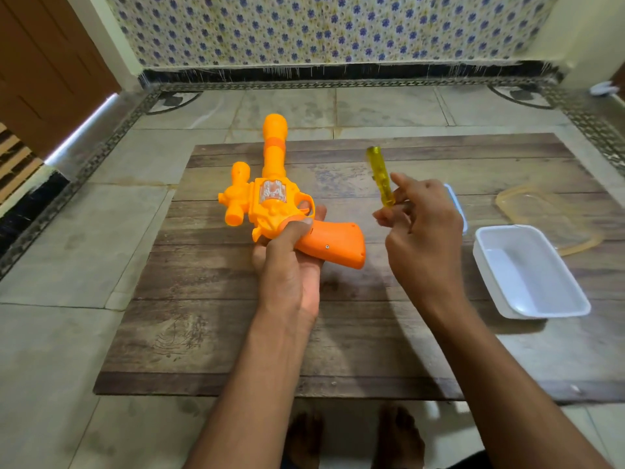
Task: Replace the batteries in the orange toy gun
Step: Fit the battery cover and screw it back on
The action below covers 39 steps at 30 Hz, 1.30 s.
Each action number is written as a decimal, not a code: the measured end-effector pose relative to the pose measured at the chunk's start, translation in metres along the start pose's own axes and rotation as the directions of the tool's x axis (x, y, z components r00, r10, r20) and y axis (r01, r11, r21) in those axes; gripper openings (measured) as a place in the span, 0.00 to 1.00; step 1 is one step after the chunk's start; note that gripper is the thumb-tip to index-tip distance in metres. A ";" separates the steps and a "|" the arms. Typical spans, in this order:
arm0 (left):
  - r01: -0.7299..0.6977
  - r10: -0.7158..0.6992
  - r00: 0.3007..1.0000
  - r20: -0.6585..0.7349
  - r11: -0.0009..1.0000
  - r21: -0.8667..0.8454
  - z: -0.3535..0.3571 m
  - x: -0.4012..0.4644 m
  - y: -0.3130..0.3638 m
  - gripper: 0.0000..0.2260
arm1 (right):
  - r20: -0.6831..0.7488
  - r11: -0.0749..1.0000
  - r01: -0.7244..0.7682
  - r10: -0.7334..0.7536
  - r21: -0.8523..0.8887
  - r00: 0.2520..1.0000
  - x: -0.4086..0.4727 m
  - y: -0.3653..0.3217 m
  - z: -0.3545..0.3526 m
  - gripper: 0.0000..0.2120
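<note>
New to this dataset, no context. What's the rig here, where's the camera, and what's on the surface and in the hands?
There is no robot: a person works with two bare hands, filmed by one wide-angle camera worn on the head, looking forward and down. The left hand grips the orange plastic toy gun near its handle, where a small screw shows. The right hand pinches a screwdriver with a translucent yellow handle, handle pointing up; its tip is hidden. Below lies a dark wooden board on a tiled floor. On the board's right side sits a white rectangular plastic tray.
</note>
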<state>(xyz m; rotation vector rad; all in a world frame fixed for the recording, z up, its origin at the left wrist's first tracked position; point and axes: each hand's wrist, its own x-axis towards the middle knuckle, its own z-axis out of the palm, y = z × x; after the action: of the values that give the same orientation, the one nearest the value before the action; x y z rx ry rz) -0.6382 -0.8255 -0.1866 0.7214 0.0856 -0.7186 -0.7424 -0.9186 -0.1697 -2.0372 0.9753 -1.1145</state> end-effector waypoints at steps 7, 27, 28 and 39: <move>0.040 -0.041 0.998 0.039 0.999 0.027 0.002 0.000 -0.003 0.23 | -0.022 0.976 0.139 -0.137 0.170 0.990 -0.001 0.000 0.002 0.11; 0.185 -0.184 0.983 -0.018 0.982 0.040 -0.001 0.002 0.000 0.26 | 0.042 0.838 0.010 -0.039 0.546 0.998 -0.007 -0.022 0.003 0.41; 0.178 -0.177 0.984 -0.026 0.983 0.039 -0.001 0.002 -0.001 0.26 | 0.054 0.833 0.002 -0.039 0.554 0.998 -0.007 -0.022 0.001 0.41; 0.104 -0.100 0.994 -0.053 0.991 0.085 -0.003 0.007 -0.005 0.23 | 0.224 0.870 -0.026 -0.098 0.492 0.970 -0.009 -0.021 0.001 0.41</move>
<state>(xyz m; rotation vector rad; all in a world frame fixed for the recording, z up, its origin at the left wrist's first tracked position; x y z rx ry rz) -0.6353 -0.8304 -0.1934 0.8229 0.1375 -0.8064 -0.7389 -0.8997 -0.1579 -1.7188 0.4650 -0.9791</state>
